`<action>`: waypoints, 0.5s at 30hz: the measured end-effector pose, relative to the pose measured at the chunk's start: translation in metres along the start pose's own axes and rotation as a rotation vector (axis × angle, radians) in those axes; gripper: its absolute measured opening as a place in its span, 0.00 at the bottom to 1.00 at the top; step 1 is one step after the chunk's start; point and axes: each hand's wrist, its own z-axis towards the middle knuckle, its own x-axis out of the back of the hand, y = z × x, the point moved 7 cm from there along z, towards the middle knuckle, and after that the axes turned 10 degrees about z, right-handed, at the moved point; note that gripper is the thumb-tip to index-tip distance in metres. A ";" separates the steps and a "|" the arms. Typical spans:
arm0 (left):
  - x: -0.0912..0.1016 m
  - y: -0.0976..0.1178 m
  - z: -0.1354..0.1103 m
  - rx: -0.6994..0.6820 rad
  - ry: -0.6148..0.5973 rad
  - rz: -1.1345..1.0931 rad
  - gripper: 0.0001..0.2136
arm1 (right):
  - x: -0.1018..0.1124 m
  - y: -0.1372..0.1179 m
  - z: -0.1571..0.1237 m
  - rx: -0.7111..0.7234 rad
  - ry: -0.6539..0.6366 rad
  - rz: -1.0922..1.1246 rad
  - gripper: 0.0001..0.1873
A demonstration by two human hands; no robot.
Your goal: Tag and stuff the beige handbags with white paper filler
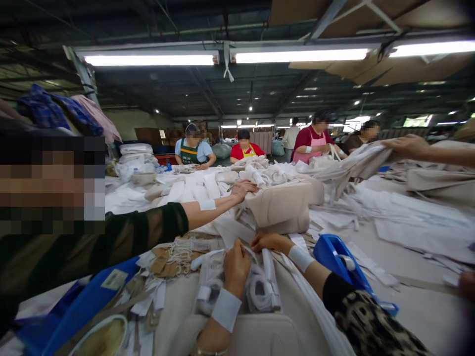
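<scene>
My left hand (236, 267), a white band on its wrist, is closed on a white strap (208, 258) at the near middle of the table. My right hand (270, 242), coming out of a leopard-print sleeve with a white wristband, pinches the same white strap just to the right. Under both hands lies a heap of rolled white straps (261, 289) on beige cloth. A stack of beige folded pieces (282, 207) stands just beyond my hands.
A co-worker on my left in a dark sleeve rests a hand (243, 188) on the beige stack. Another person's hand (408, 146) lifts white cloth at the right. Blue plastic trays (336, 254) (85, 301) flank me. Several people work at the far side of the cloth-covered table (408, 277).
</scene>
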 end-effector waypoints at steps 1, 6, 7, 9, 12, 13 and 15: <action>0.002 0.001 -0.001 0.002 0.014 -0.017 0.09 | 0.001 -0.003 -0.001 -0.012 -0.030 -0.034 0.12; 0.006 0.002 0.003 -0.001 0.031 -0.212 0.08 | 0.004 -0.031 -0.013 0.054 -0.081 -0.043 0.04; 0.004 0.001 0.005 -0.001 0.019 -0.271 0.08 | 0.002 -0.036 -0.016 0.073 -0.088 -0.018 0.03; 0.001 -0.002 0.010 0.010 -0.003 -0.392 0.08 | -0.002 -0.044 -0.020 0.102 -0.091 0.059 0.03; -0.003 -0.009 0.015 0.044 -0.011 -0.551 0.09 | -0.007 -0.050 -0.022 0.112 -0.106 0.209 0.07; -0.004 -0.010 0.016 0.055 -0.010 -0.598 0.09 | -0.009 -0.050 -0.023 0.098 -0.125 0.256 0.09; -0.005 -0.013 0.017 0.073 -0.009 -0.689 0.08 | -0.012 -0.049 -0.025 0.058 -0.173 0.333 0.12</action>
